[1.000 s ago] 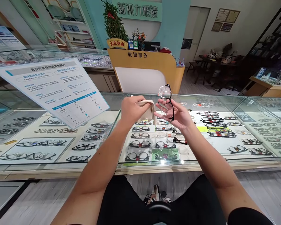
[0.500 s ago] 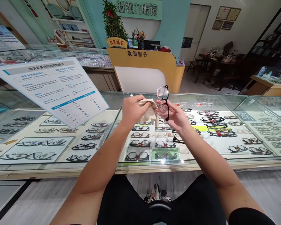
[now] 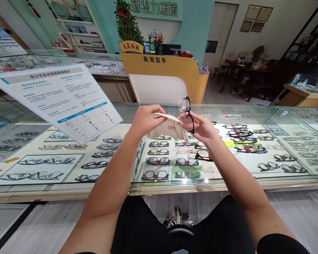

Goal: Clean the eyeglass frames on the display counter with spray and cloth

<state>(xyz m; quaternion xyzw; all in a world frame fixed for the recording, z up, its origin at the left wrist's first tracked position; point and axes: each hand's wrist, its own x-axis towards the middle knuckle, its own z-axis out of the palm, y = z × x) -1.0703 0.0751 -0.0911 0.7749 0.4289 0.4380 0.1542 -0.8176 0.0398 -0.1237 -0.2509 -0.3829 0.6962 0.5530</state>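
Note:
My left hand (image 3: 147, 121) pinches one end of a beige cleaning cloth (image 3: 169, 127) with red print, which spreads out to the right below the fingers. Opposite it, my right hand (image 3: 202, 128) has its fingers closed on a pair of black-framed eyeglasses (image 3: 187, 114). The glasses stand on end, one clear lens above the other. The cloth's right edge reaches up to the lower lens; whether they touch is hard to see. Both hands are above the glass display counter (image 3: 153, 190).
Rows of eyeglasses (image 3: 159, 161) lie under the counter glass. A large printed sheet (image 3: 60, 98) rises at the left. Beyond the counter stands a yellow reception desk (image 3: 159, 67) with a plant (image 3: 128, 26). At the far right is a wooden-edged display case (image 3: 307, 92).
My left hand has shifted slightly left, and the cloth, bunched before, now hangs spread with its red print showing. The glasses have turned slightly and remain in my right hand.

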